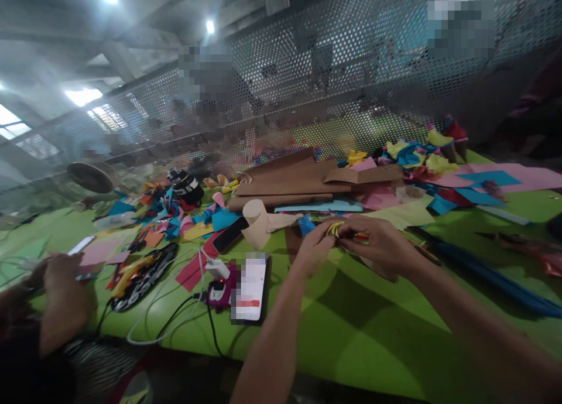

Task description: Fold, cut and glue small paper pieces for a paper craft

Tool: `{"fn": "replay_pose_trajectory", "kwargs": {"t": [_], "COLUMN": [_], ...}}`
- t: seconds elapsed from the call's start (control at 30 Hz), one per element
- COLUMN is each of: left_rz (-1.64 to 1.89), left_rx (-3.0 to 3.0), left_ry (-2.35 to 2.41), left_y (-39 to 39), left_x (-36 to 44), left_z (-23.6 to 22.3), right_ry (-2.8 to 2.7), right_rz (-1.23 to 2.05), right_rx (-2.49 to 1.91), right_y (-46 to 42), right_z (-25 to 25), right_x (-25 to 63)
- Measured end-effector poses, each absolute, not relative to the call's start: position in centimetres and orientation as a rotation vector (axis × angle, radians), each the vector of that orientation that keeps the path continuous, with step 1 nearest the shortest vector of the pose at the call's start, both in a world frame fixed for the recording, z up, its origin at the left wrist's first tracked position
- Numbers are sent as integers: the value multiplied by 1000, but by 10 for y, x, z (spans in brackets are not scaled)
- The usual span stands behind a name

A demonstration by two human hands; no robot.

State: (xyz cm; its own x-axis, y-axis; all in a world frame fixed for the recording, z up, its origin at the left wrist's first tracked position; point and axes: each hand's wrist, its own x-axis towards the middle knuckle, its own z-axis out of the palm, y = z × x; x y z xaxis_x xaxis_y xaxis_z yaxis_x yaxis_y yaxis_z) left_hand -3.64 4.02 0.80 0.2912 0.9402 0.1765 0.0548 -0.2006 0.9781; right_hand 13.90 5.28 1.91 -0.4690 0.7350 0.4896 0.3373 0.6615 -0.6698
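My left hand and my right hand meet over the green table, fingers pinched together. Between them is a small yellow paper piece, held by both hands. A thin red and dark stick-like thing shows under my right fingers; what it is I cannot make out. A roll of beige paper tape lies just left of my left hand. A phone lies flat nearer me, to the left.
Brown card sheets and scraps of pink, blue and yellow paper cover the far side. White cables and a charger lie at left. Another person's hand rests at the left edge. A perforated metal screen stands behind.
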Motion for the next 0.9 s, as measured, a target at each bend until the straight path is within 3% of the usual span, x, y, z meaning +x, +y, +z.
{"fn": "replay_pose_trajectory", "kwargs": {"t": [0.37, 0.9], "left_rz": [1099, 1148], "left_rx": [1320, 1595], "left_ry": [933, 1002], "left_y": [37, 37], "left_x": [-38, -36], "left_z": [6, 7], "right_ry": [-2023, -1895], "right_rz": [608, 674], "right_rx": [-821, -885], "right_y": [53, 50], "right_z": [16, 19], "right_x": [140, 137]}}
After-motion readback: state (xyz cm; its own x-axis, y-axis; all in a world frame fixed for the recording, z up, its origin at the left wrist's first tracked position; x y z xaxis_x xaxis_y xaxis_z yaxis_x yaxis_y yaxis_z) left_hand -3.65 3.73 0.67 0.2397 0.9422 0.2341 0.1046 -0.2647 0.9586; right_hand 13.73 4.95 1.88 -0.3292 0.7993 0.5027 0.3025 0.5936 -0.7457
